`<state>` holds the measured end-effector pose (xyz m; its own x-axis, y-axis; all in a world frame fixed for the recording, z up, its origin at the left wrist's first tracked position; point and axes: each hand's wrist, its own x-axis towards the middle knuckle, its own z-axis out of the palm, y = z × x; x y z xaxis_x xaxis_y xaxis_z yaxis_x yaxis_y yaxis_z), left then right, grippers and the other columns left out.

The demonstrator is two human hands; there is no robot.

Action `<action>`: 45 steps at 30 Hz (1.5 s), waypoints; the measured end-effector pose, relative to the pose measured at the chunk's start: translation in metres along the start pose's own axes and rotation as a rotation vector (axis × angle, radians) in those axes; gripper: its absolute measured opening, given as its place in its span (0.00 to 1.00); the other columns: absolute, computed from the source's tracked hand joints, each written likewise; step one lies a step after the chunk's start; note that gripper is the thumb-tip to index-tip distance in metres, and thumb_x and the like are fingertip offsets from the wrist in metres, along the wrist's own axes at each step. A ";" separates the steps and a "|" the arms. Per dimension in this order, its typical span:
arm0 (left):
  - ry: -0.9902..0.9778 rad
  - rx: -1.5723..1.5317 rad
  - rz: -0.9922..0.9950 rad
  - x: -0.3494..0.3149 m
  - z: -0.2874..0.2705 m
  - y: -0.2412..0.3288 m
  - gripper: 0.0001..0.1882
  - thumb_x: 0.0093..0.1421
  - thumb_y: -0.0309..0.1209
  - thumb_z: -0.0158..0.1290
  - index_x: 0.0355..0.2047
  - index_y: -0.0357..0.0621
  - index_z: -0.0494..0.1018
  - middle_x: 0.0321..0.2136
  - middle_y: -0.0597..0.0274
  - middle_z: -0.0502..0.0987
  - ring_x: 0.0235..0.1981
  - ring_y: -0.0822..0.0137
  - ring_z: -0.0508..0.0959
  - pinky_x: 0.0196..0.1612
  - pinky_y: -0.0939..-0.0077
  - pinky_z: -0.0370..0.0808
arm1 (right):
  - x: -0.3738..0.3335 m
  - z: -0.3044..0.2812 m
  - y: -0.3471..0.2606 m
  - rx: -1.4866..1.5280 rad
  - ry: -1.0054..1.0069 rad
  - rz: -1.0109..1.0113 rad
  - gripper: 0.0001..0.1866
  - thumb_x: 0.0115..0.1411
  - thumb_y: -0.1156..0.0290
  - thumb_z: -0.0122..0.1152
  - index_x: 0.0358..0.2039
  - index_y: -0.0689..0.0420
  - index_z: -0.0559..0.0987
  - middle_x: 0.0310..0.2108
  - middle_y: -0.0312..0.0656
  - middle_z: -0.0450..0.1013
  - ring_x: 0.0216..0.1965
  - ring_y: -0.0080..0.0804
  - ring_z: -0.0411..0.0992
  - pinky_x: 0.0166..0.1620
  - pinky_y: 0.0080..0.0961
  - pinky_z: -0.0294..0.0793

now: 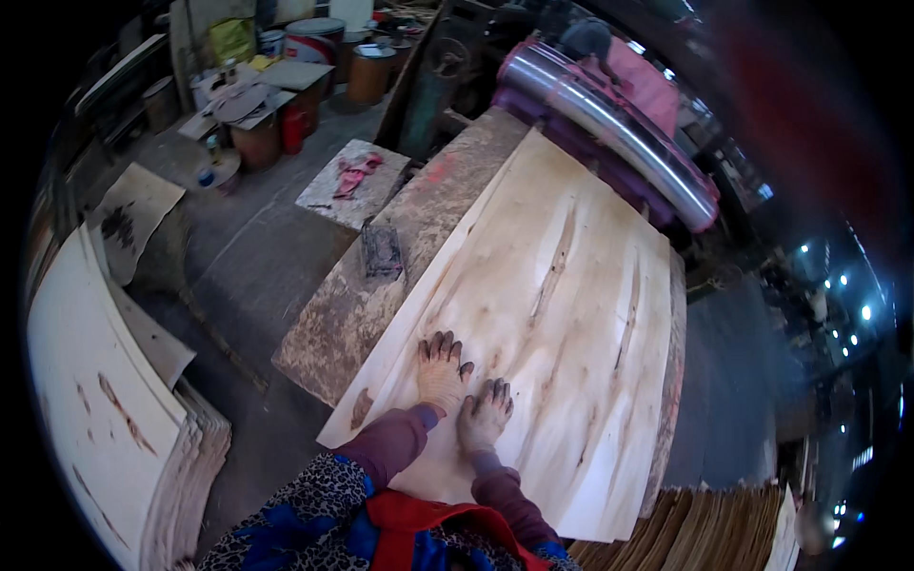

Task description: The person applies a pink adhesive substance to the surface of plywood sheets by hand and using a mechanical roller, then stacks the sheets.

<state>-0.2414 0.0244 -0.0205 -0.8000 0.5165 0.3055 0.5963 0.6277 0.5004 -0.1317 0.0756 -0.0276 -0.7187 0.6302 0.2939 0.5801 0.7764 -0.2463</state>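
Observation:
A large pale wood veneer sheet (562, 314) with brown streaks and dark splits lies across a stained work table (338, 328). Flat on its near part rests my left hand (442, 376), fingers spread and fingertips dark. Just right of it and a little nearer, my right hand (486, 416) also lies on the veneer with its fingers stretched out. Neither hand grips anything. Past the sheet's far edge runs a shiny metal roller (609, 124), pink along its edges and ends.
A dark block (382, 251) sits on the table's left side. Left of me stands a stack of veneer sheets (114, 409); another stack (709, 528) is at the lower right. Buckets (369, 74) stand at the back left. Beyond the roller a person (586, 40) bends over.

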 end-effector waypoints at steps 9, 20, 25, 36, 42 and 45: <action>-0.337 0.009 0.488 -0.006 -0.011 -0.046 0.30 0.51 0.44 0.48 0.51 0.39 0.60 0.56 0.54 0.57 0.59 0.56 0.52 0.59 0.56 0.45 | -0.003 -0.001 -0.007 -0.067 -0.041 0.046 0.29 0.50 0.61 0.49 0.51 0.62 0.63 0.56 0.51 0.55 0.59 0.43 0.48 0.59 0.42 0.43; -0.347 -0.066 0.637 -0.015 -0.040 -0.068 0.29 0.50 0.39 0.49 0.49 0.35 0.62 0.53 0.52 0.60 0.57 0.57 0.56 0.59 0.61 0.50 | -0.002 -0.001 -0.007 -0.074 -0.060 0.068 0.29 0.50 0.60 0.49 0.52 0.61 0.62 0.56 0.49 0.55 0.60 0.43 0.47 0.60 0.40 0.42; -0.348 -0.077 0.635 -0.014 -0.042 -0.065 0.28 0.50 0.39 0.49 0.49 0.35 0.62 0.52 0.50 0.60 0.56 0.54 0.56 0.58 0.59 0.51 | -0.001 -0.003 -0.006 -0.079 -0.056 0.068 0.29 0.50 0.60 0.50 0.52 0.61 0.63 0.56 0.50 0.55 0.60 0.42 0.48 0.60 0.40 0.42; -0.345 -0.058 0.626 -0.012 -0.042 -0.058 0.26 0.52 0.39 0.47 0.48 0.34 0.63 0.52 0.50 0.61 0.56 0.55 0.57 0.58 0.60 0.50 | 0.005 -0.005 -0.003 -0.021 -0.043 0.080 0.28 0.50 0.60 0.49 0.50 0.61 0.65 0.55 0.50 0.57 0.59 0.43 0.49 0.59 0.42 0.44; -0.431 -0.029 0.590 -0.007 -0.052 -0.043 0.27 0.51 0.39 0.49 0.49 0.36 0.62 0.53 0.50 0.60 0.56 0.54 0.56 0.59 0.60 0.50 | 0.016 -0.009 0.014 0.239 0.030 0.121 0.26 0.53 0.63 0.48 0.52 0.60 0.63 0.47 0.49 0.66 0.50 0.40 0.62 0.52 0.36 0.59; -0.415 -0.012 0.546 -0.013 -0.053 -0.055 0.28 0.50 0.39 0.50 0.49 0.37 0.62 0.52 0.50 0.60 0.56 0.54 0.57 0.59 0.59 0.51 | 0.107 -0.045 -0.001 0.749 0.097 0.133 0.28 0.57 0.69 0.45 0.58 0.55 0.54 0.28 0.45 0.73 0.27 0.36 0.72 0.32 0.29 0.70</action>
<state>-0.2672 -0.0473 -0.0092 -0.2922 0.9389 0.1822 0.9041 0.2090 0.3727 -0.1917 0.1425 0.0454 -0.6044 0.7424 0.2891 0.2196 0.5040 -0.8353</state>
